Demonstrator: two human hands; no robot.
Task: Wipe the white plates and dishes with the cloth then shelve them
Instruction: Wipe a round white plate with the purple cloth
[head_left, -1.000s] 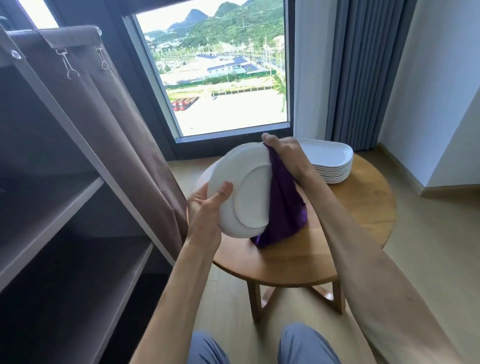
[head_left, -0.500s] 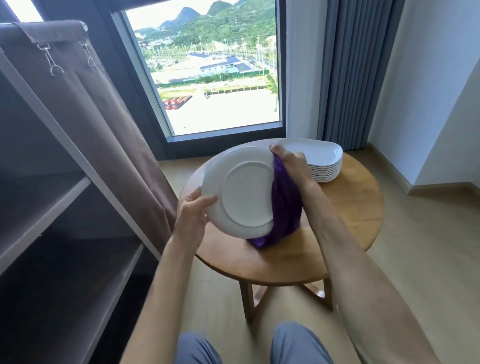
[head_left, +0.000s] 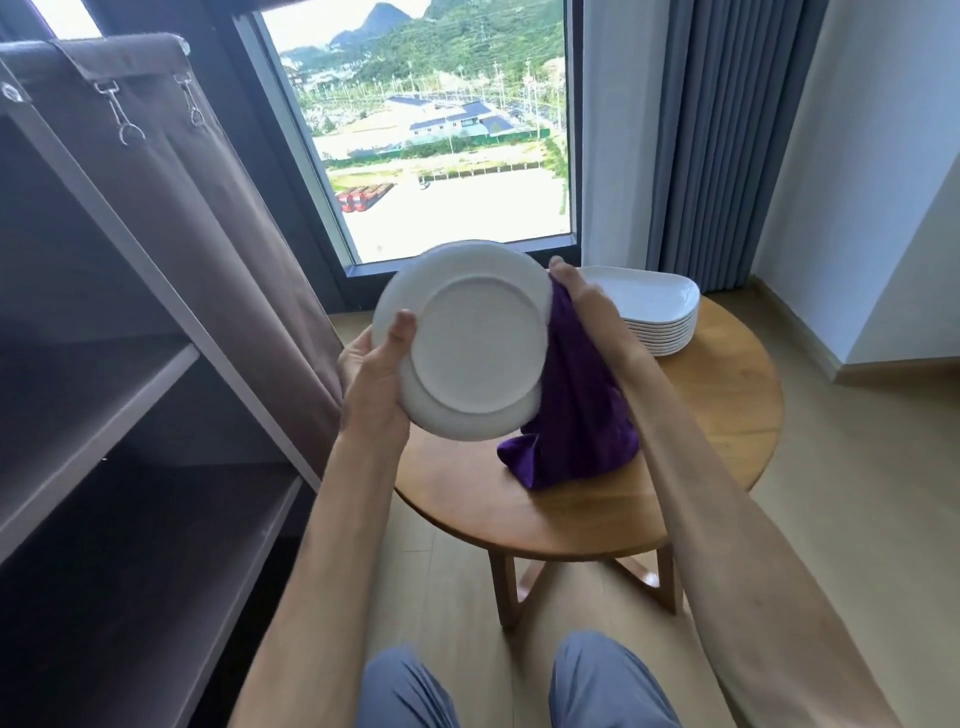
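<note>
I hold a round white plate upright above the table, its underside with the foot ring turned toward me. My left hand grips its lower left rim, thumb across the back. My right hand is at the plate's right rim and holds a purple cloth against the hidden far side; the cloth hangs down and its end rests on the round wooden table. A stack of several white dishes stands at the back of the table.
An open fabric shelf unit with brown shelves stands at the left, its curtain pulled aside. Behind the table are a window and grey drapes. My knees are at the bottom edge, over a wooden floor.
The plate has turned so its underside faces me more squarely. My right hand and the cloth have stayed at the right rim while my left thumb has shifted along the lower left rim.
</note>
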